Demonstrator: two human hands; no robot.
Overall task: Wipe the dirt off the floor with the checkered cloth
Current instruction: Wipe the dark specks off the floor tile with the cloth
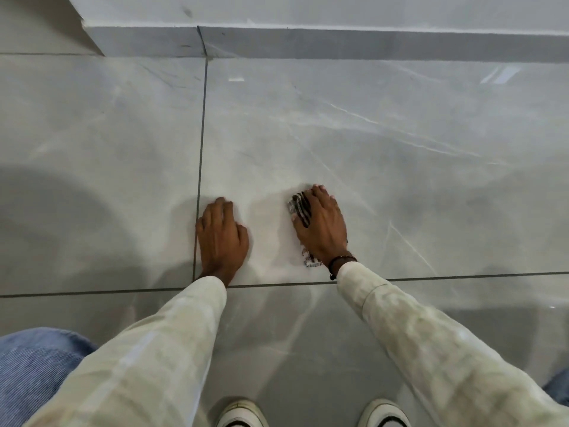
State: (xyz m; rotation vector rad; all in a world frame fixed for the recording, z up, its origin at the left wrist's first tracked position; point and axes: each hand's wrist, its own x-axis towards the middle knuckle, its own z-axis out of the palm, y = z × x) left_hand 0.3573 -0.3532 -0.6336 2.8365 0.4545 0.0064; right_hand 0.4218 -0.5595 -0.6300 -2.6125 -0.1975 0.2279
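Observation:
My right hand [321,224] lies palm-down on the black-and-white checkered cloth [298,208], pressing it flat against the grey marble-look floor tile [338,134]. Most of the cloth is hidden under the hand; a corner shows by the wrist. My left hand [221,238] rests flat on the same tile beside a grout line, fingers together, holding nothing. A pale dusty film lies on the tile between and around the two hands.
A grey skirting board [308,43] and white wall run across the top. Dark grout lines [201,143] split the tiles. My white shoes [243,414] show at the bottom edge, my denim-clad knee [34,365] at the lower left.

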